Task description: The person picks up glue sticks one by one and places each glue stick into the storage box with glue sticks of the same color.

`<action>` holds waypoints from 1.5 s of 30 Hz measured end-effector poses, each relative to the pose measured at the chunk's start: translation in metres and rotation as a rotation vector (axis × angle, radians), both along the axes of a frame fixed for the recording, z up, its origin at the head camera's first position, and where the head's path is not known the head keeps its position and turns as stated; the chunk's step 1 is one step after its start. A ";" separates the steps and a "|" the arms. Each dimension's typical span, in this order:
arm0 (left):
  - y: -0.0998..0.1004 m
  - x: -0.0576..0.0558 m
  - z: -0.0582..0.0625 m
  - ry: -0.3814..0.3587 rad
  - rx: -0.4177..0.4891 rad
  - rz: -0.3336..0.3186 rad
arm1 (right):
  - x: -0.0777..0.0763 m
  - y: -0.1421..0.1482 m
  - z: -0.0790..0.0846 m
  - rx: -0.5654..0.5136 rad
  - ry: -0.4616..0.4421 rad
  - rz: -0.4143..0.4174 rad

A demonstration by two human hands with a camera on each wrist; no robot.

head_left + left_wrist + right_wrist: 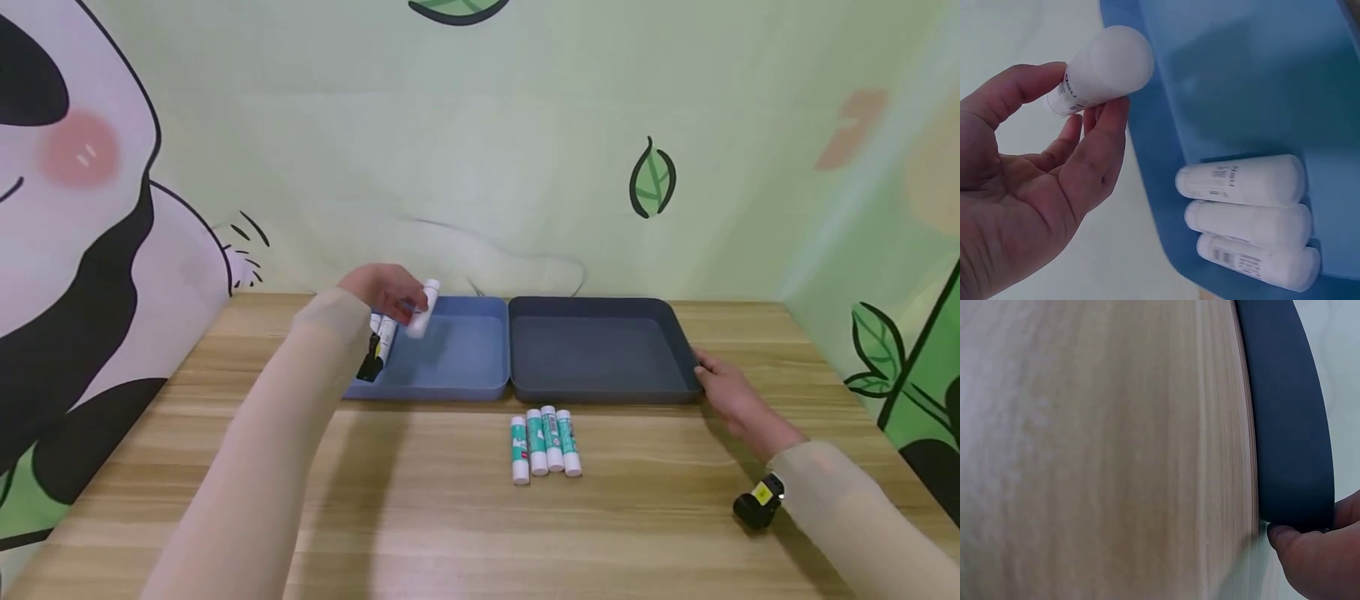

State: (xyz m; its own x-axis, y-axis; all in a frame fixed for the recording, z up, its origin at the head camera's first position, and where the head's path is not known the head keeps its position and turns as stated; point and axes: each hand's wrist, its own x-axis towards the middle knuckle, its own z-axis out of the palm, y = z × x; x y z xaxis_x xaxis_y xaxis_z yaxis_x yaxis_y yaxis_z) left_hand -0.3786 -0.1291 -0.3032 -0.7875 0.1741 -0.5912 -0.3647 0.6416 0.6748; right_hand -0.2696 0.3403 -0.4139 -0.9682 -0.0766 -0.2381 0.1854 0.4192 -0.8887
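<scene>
My left hand (386,292) pinches a white glue stick (424,308) between thumb and fingers, tilted over the left part of the blue tray (468,346). Below it, in the left wrist view, three more white glue sticks (1244,181) lie side by side in that tray. My right hand (731,398) grips the right side of the dark grey tray (592,350), thumb against its outer wall in the right wrist view. Several glue sticks with teal labels (554,437) lie in a row on the table in front of the dark tray.
The two trays stand edge to edge at the back of the wooden table (450,517), close to a wall hanging (480,167) with a cartoon panda and leaves. A black device (756,507) is strapped at my right wrist, and another shows by my left wrist.
</scene>
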 end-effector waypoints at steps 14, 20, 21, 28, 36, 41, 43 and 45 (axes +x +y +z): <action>0.008 0.000 -0.022 -0.086 -0.219 0.039 | 0.000 0.000 0.000 0.004 0.000 0.000; 0.016 -0.001 -0.026 -0.109 -0.257 0.063 | 0.000 0.000 0.002 0.025 0.008 -0.007; 0.017 -0.001 -0.027 -0.105 -0.278 0.061 | -0.001 0.000 0.002 0.035 0.007 -0.007; 0.023 -0.004 -0.035 -0.114 -0.392 0.044 | -0.001 0.002 0.001 0.032 0.013 0.002; 0.022 -0.006 -0.037 -0.099 -0.437 0.025 | -0.002 0.001 -0.001 -0.006 0.007 0.000; 0.018 -0.005 -0.034 -0.109 -0.445 -0.012 | -0.002 0.001 0.000 -0.003 0.000 -0.003; 0.017 -0.005 -0.033 -0.110 -0.440 -0.010 | -0.002 0.001 0.000 0.001 0.000 -0.006; 0.017 -0.004 -0.032 -0.104 -0.438 -0.010 | -0.003 0.000 0.001 0.000 0.003 -0.009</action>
